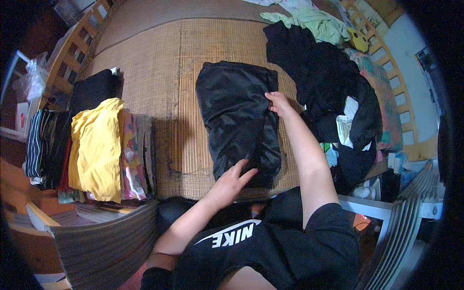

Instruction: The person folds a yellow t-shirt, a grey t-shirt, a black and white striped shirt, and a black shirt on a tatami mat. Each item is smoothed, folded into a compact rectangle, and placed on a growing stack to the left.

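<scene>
A folded black garment (232, 111) of slightly shiny cloth lies flat in front of me, longer than it is wide, with a lengthwise fold along its right part. Whether it is trousers or a top, I cannot tell. My right hand (279, 103) is closed on its right edge, in the upper half, thumb and fingers pinching the cloth. Near the garment's lower end rests my left hand (234, 180), thumb and forefinger apart, fingertips pressing on the fabric without gripping it.
The garment lies on a woven mat (169, 48) over a bed with wooden slatted rails (396, 89). At left stand stacked folded clothes, a yellow one (98, 150) on the near side. Rumpled black clothes (328, 72) and a pale green cloth (314, 24) heap at right.
</scene>
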{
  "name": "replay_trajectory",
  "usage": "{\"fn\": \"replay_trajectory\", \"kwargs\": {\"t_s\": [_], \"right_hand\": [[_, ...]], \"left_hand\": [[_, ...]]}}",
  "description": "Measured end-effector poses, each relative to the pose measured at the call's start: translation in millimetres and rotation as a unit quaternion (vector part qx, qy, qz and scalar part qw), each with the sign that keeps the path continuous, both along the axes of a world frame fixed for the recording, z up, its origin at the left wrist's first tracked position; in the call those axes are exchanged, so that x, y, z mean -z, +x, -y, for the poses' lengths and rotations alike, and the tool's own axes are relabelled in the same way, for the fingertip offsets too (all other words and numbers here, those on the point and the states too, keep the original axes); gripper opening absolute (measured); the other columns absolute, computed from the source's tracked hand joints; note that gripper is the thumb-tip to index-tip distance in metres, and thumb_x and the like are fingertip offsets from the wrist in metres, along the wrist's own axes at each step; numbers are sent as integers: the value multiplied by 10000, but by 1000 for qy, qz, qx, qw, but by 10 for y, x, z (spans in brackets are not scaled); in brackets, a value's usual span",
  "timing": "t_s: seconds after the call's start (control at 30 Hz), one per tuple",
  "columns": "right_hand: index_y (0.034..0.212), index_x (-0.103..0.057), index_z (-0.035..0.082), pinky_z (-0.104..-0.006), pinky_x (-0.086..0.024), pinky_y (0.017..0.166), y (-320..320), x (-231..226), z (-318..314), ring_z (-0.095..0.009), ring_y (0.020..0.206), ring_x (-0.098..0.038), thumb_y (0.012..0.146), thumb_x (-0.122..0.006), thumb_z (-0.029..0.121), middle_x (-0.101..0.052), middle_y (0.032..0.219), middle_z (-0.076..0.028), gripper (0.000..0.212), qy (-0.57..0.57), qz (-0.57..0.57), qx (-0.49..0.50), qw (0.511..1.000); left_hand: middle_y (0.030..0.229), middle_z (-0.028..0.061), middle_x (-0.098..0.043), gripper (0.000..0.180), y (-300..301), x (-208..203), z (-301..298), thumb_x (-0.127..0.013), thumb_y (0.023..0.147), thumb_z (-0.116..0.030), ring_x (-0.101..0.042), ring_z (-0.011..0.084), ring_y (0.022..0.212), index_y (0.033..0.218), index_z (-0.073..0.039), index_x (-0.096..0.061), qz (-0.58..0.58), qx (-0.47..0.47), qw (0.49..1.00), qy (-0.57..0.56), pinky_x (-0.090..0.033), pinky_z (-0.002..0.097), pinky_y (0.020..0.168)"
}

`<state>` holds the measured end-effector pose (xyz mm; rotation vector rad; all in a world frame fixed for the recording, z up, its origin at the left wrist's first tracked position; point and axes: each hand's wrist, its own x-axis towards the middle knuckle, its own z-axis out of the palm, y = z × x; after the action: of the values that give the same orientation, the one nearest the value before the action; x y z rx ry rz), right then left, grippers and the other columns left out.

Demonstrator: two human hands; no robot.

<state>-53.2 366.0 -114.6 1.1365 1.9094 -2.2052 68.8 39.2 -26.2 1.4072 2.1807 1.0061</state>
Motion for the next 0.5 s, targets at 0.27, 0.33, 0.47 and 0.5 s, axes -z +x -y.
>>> {"fn": "replay_trajectory", "kwargs": {"t_s": [0.27,0.33,0.47,0.5], "right_hand": [[772,-518,135,-275,-433,542,-69,75,-190,-116,636,-534,804,-617,224,-558,698,13,136,-209,-123,56,968],[841,-534,105,-304,-452,574,-165,79,-242,-157,654,-554,819,-587,166,-590,759,-29,84,-210,-102,87,968],[967,-550,47,-391,-486,660,-527,42,-4,-234,733,-578,818,-587,164,-605,870,-85,193,-155,-47,93,982],[977,-550,44,-404,-484,668,-577,-53,-28,-246,742,-577,817,-588,167,-604,882,-88,205,-199,-28,98,975]], "left_hand": [[935,147,-555,562,-6,-17,-76,-513,625,55,-506,318,893,1175,-36,-448,-6,-15,1000,22,-423,395,792],[995,159,-551,652,-47,-58,-104,-535,583,67,-499,326,953,1213,-54,-414,-22,8,999,26,-421,391,842],[1023,161,-563,609,-8,-16,-110,-541,589,63,-524,327,961,1181,-46,-450,-9,-8,999,43,-432,373,835],[1027,164,-564,588,11,-56,-122,-538,592,61,-538,326,938,1166,-40,-463,19,1,1000,25,-438,371,816]]}}
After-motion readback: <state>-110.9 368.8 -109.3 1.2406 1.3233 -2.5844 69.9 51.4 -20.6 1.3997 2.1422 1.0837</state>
